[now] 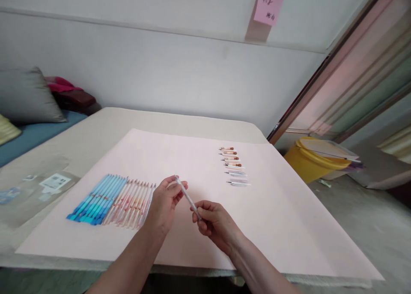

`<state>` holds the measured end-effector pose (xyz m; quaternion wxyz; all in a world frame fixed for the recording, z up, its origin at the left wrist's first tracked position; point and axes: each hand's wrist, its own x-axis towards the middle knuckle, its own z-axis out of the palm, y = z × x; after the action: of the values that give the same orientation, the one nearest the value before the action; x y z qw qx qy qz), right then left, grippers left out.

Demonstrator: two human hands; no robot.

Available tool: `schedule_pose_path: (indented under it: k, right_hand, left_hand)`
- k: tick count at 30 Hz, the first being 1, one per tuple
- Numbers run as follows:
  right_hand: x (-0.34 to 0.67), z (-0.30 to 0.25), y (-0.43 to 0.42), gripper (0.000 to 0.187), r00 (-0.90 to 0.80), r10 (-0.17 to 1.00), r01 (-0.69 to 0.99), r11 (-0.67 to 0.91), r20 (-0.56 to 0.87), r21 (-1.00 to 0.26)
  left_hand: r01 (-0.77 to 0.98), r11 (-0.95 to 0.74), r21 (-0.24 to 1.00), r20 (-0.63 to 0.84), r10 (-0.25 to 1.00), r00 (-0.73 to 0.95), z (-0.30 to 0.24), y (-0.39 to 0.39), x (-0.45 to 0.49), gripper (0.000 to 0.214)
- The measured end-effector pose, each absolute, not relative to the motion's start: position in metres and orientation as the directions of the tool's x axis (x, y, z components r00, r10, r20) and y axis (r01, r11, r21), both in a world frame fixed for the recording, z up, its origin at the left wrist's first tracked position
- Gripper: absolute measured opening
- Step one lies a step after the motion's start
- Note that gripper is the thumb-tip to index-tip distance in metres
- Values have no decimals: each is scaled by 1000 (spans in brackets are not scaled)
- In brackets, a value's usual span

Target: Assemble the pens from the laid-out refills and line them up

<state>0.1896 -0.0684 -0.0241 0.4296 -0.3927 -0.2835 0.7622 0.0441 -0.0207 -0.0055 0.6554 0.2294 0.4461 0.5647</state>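
Both hands hold one thin white pen above a pale pink sheet on the table. My left hand pinches the pen's upper tip end. My right hand grips its lower end with curled fingers. Just left of my left hand lies a tidy row of pens, blue ones on the left and pale pink-white ones on the right. Farther back on the right lies a short column of small pen caps or tips, brown-marked ones above, grey ones below.
The table's near edge runs just below my forearms. Clear plastic packaging with a label lies at the left. Cushions sit at the far left. A yellow bin stands on the floor at the right, and a pink note hangs on the wall.
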Motion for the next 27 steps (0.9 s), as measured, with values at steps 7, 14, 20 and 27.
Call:
schedule_pose_path:
  k: [7, 14, 20, 27]
  right_hand:
    - [183, -22, -72, 10, -192, 933, -169, -338, -305, -926]
    - [185, -24, -71, 13, -281, 904, -360, -411, -322, -838]
    - [184, -25, -73, 8, -259, 916, -345, -384, -306, -856]
    - [187, -30, -74, 17, -500, 771, -544, -634, -394, -551]
  left_hand:
    - [-534, 254, 806, -353, 931, -90, -13, -15, 36, 18]
    - [-617, 323, 718, -382, 923, 40, -10, -13, 33, 15]
    - [-658, 266, 705, -363, 932, -13, -11, -11, 32, 1]
    - [-709, 339, 619, -347, 927, 140, -7, -11, 32, 5]
